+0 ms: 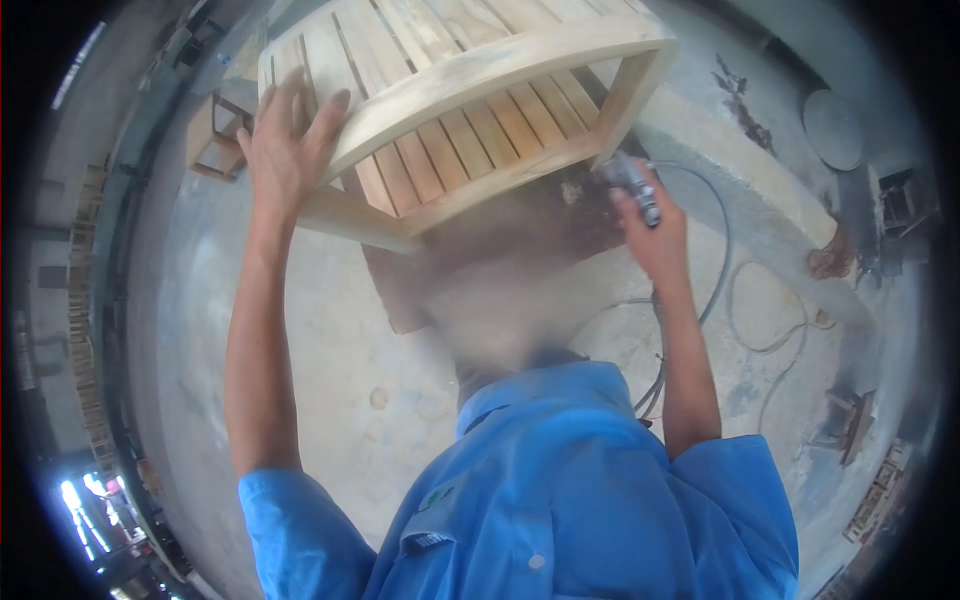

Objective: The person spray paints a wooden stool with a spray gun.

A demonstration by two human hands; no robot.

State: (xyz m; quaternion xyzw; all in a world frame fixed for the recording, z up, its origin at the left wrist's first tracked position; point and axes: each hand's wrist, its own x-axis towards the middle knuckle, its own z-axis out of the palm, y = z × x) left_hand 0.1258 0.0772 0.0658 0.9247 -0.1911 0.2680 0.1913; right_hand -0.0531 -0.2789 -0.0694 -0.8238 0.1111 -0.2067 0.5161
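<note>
Where the left hand [285, 155] rests: on the left end of a two-tier slatted table [450, 85], fingers spread wide over the curved near rail and slats.
Table, position: far side of the scene, at centre, beyond the person's chest; pale bare wood.
Lower shelf [475, 140]: narrow parallel slats, some redder than others, framed between the near left leg [355, 215] and near right leg [625, 95].
Right hand [657, 225]: fingers closed round a metal hand tool [640, 195], beside the foot of the near right leg; blurred, contact cannot be told.
Hose [728, 230]: grey, looping right of the right forearm.
Board [590, 215]: dark brown, below the table, partly blurred.
Shirt [560, 480]: blue, short-sleeved, with a chest patch [437, 500].
Surroundings: small wooden frame [200, 135], far left; round disc [833, 130], far right; pale floor [330, 310].
</note>
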